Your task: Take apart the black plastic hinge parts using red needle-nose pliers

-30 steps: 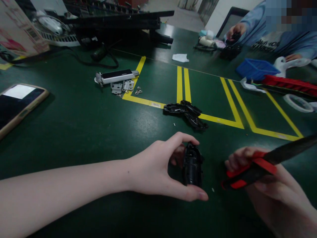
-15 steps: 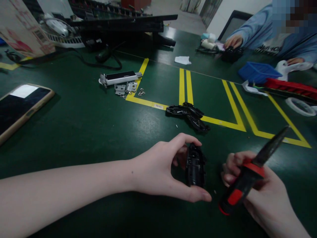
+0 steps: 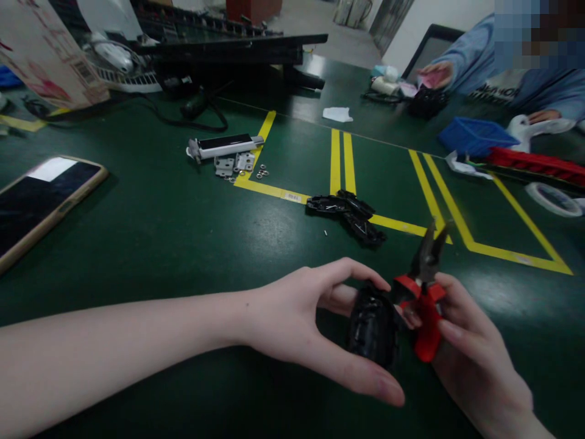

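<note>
Between the thumb and fingers of my left hand is a black plastic housing, held just above the green table. My right hand grips red-handled pliers, their jaws parted and pointing away from me. The pliers are close to the right side of the housing; whether they touch cannot be made out. Beyond both hands lies a cluster of black plastic pieces across the yellow tape, with a tiny pale pin in front of it.
A phone lies at left. Farther back are a white-and-black bar-shaped part, metal brackets and several small rings. A blue bin, red strip and tape roll sit at right, near another person's hands.
The pliers have turned in my right hand, from slanting right with jaws together to nearly upright with jaws apart, and moved left toward the housing. My left hand tilted the housing slightly, moving right.
</note>
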`<state>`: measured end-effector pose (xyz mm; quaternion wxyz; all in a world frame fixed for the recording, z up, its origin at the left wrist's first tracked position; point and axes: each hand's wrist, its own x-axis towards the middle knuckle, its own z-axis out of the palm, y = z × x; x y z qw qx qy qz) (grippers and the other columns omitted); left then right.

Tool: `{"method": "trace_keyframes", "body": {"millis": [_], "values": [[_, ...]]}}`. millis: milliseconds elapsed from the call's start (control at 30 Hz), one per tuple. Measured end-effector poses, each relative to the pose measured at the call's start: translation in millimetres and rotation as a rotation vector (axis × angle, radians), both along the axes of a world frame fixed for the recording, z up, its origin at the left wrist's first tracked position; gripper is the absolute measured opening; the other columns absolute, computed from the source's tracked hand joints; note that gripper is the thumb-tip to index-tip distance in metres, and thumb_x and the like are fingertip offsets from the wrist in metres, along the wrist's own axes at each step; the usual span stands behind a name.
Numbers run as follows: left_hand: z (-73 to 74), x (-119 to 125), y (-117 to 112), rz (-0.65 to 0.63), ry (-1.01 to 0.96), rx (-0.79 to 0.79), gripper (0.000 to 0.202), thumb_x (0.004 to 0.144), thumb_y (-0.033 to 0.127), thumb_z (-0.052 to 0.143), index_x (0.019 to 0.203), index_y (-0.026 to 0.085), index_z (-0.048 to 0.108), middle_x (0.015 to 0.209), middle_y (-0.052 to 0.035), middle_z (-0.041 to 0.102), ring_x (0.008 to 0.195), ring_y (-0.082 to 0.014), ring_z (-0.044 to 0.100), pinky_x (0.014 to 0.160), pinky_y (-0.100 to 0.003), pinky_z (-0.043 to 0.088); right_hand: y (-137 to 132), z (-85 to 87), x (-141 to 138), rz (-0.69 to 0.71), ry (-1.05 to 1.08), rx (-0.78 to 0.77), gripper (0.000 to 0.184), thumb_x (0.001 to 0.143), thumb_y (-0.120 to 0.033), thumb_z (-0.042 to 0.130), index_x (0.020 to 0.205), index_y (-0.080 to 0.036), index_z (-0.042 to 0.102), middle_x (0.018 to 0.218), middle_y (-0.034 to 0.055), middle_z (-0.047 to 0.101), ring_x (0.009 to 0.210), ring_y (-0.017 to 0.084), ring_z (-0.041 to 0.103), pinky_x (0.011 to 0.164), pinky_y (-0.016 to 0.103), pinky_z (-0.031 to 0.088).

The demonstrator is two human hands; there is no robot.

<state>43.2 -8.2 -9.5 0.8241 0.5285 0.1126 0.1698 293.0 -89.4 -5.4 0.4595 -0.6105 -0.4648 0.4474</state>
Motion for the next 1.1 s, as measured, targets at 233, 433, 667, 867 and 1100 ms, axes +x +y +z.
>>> {"method": "trace_keyframes", "body": {"millis": [233,433,667,867,1100], "values": [[-2.1,5.1,-10.0,-0.007,-0.064,0.029,0.089,0.061,0.012,0.095,0.136,0.023,0.048,0.135,-0.0151,0.069,0.123,-0.0308,0.069,0.109,-0.044,0.052,1.3,-7.0,-4.7,0.032,-0.287,0.018,0.035,0.082,-0.049,0.073,0.111,-0.029,0.069,0.101,0.0033,0.078,0.089,0.021,0.075,0.078,0.031,0.061],[5.4,0.7,-4.8,0.181,-0.009,0.022,0.078,0.068,0.011,0.092,0.133,0.024,0.051,0.129,-0.0115,0.072,0.122,-0.0298,0.069,0.110,-0.046,0.050,5.5,-4.7,5.8,0.086,-0.411,0.041,0.040,0.083,-0.050,0.072,0.117,-0.029,0.072,0.110,0.0040,0.079,0.094,0.023,0.076,0.080,0.034,0.064],[5.9,-0.2,-3.3,0.272,-0.105,-0.003,0.077,0.070,0.013,0.091,0.134,0.024,0.050,0.135,-0.0128,0.068,0.131,-0.0321,0.064,0.117,-0.050,0.046,9.3,2.2,10.4,0.373,-0.530,0.098,0.033,0.092,-0.045,0.063,0.121,-0.033,0.073,0.110,0.0035,0.077,0.093,0.022,0.075,0.075,0.033,0.065],[0.6,-0.2,-3.8,0.256,-0.111,-0.027,0.082,0.067,0.013,0.094,0.135,0.026,0.050,0.129,-0.0117,0.070,0.124,-0.0345,0.069,0.114,-0.052,0.048,9.4,7.1,4.4,0.396,-0.694,0.223,0.026,0.092,-0.045,0.063,0.114,-0.034,0.072,0.102,0.0036,0.075,0.092,0.024,0.073,0.072,0.035,0.063],[-2.5,0.2,-4.7,0.287,-0.127,-0.019,0.082,0.067,0.011,0.093,0.135,0.026,0.049,0.122,-0.0099,0.072,0.127,-0.0362,0.066,0.113,-0.053,0.050,-15.3,11.7,-8.4,0.323,-1.163,0.331,0.082,0.082,-0.069,0.060,0.152,-0.029,0.043,0.117,0.0158,0.070,0.096,0.040,0.071,0.066,0.056,0.062]]}}
